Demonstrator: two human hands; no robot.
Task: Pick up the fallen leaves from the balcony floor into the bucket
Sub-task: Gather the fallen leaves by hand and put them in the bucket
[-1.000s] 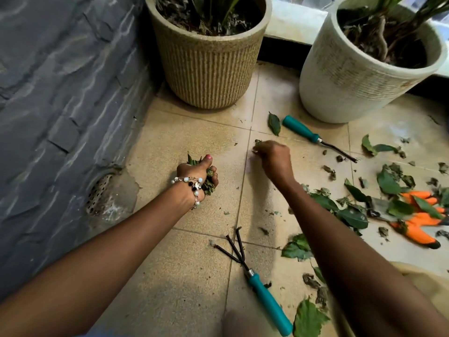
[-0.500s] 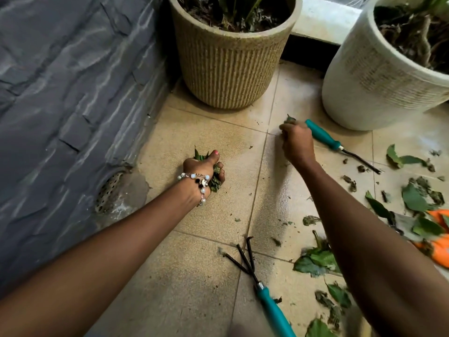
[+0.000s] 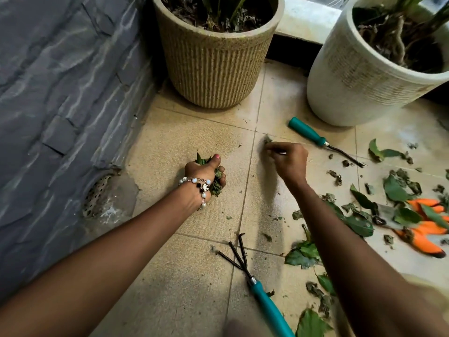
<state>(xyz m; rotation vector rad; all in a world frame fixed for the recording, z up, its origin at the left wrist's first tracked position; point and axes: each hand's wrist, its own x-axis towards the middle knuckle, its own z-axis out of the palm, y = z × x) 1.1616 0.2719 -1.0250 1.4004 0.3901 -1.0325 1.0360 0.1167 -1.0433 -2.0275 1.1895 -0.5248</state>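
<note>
Head view: the fallen leaves (image 3: 359, 222) lie scattered over the beige tiled floor (image 3: 194, 276), thickest to the right of the ribbed tan pot (image 3: 213, 69) and nearer the camera, with a few crumbs on the tiles straight in front of that pot. A bunch of leaves (image 3: 213, 181) is already gathered in the left hand (image 3: 204, 173), whose grip is clenched around it, green tips poking out above the thumb and below the fingers; a beaded bracelet (image 3: 199, 183) circles that wrist. The right hand (image 3: 289, 161) reaches out in front of the tan pot, its fingertips pinched on what looks like a small leaf scrap (image 3: 268, 139), though motion blur makes that hard to confirm. The step in hand is gathering: small pieces are collected one at a time while the other hand stores them. No bucket is in view, so the next move probably calls for passing the scrap to the full hand or carrying both loads off to wherever the bucket stands. Right of the tan pot sits a white pot (image 3: 364, 81), with a teal-handled tool (image 3: 313, 135) lying at its foot. A teal hand rake (image 3: 255, 280) rests nearer the camera, and orange-handled shears (image 3: 422, 229) lie among the leaves far right. Left of the tan pot rises a grey stone wall (image 3: 60, 93) with a perforated drain cover (image 3: 97, 193) at its base.
</note>
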